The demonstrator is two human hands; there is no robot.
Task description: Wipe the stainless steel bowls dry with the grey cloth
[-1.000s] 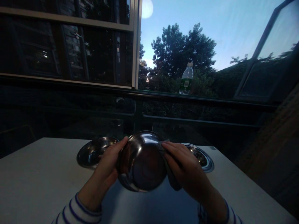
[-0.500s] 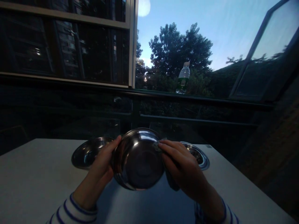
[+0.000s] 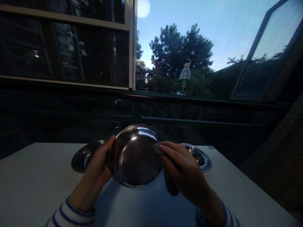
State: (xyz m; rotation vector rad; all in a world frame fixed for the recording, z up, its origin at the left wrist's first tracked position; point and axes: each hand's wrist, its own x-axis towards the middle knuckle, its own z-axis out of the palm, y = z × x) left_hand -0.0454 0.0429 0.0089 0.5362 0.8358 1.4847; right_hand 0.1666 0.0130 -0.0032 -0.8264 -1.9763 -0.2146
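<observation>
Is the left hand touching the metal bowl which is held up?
Touching. The head view shows the left hand gripping the metal bowl at its left edge.

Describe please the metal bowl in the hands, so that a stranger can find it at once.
Find the white table in front of the window. Over its middle, the left hand holds a round, shiny metal bowl, and the right hand has a grey cloth at its edge. Unlike the left dish and the right dish, which rest on the table, this bowl is held up, tilted.
</observation>
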